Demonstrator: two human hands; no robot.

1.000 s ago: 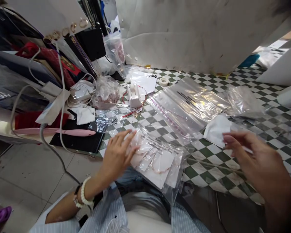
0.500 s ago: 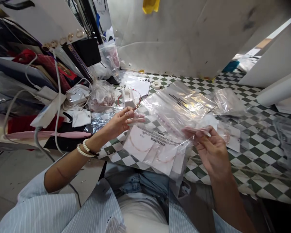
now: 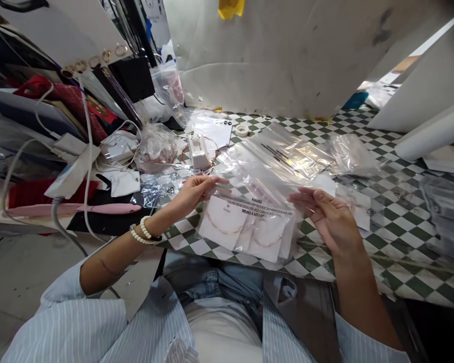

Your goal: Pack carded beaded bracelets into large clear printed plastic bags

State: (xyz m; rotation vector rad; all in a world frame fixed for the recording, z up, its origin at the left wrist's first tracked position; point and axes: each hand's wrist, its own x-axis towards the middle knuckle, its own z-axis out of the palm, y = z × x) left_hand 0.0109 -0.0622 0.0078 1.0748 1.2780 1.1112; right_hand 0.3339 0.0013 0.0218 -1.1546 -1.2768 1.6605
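A clear plastic bag [image 3: 245,229] with a printed warning hangs low over the near edge of the table. Inside it are white cards [image 3: 224,214], each with a thin pinkish chain or bracelet. The fingers of my left hand [image 3: 196,194] are closed at the bag's upper left corner. At its upper right corner, my right hand [image 3: 331,217] pinches the edge between thumb and fingers. Behind the bag lie more clear plastic bags [image 3: 283,151]. A small carded piece in plastic [image 3: 361,212] rests beyond my right hand.
The tabletop has a green-and-white check [image 3: 397,252]. Toward the back are a white tape dispenser [image 3: 199,151], a tape roll [image 3: 242,130] and a crumpled bag [image 3: 157,148]. A power strip [image 3: 71,171] with cables lies left. A white roll [image 3: 435,133] juts in from the right.
My left hand has come down and closed at the bag's left corner. The bag is now stretched flatter between both hands, and its lower right corner no longer hangs as far down.
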